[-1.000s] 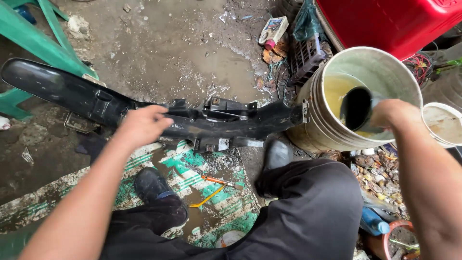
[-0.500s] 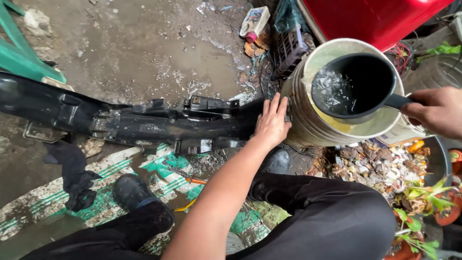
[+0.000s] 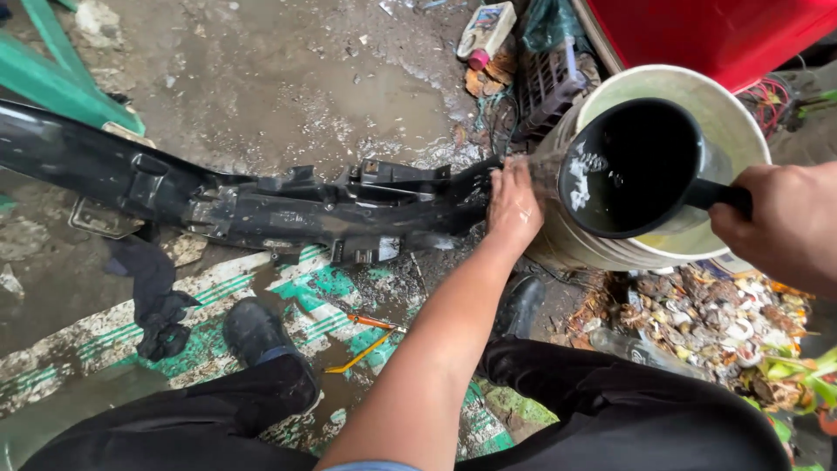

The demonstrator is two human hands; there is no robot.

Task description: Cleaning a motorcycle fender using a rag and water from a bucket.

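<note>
A long black plastic motorcycle body panel [image 3: 288,209] lies across the wet ground. My left hand [image 3: 513,205] rests flat on its right end, fingers apart, under a stream of water. My right hand [image 3: 780,222] grips the handle of a black dipper [image 3: 632,166], tilted over the left rim of a pale plastic bucket [image 3: 697,96] so that water spills from it onto my left hand. The bucket holds yellowish water.
A dark rag [image 3: 157,292] lies below the panel at the left. My black shoes [image 3: 257,331] stand on a green-and-white mat [image 3: 323,292] with orange-handled pliers [image 3: 370,336]. A red container [image 3: 724,35] is behind the bucket, green chair legs [image 3: 65,78] at the far left, and shell litter [image 3: 711,314] at the right.
The dipper came up out of the bucket full, then tipped left and now pours. My left hand moved from the panel's middle to its right end by the bucket.
</note>
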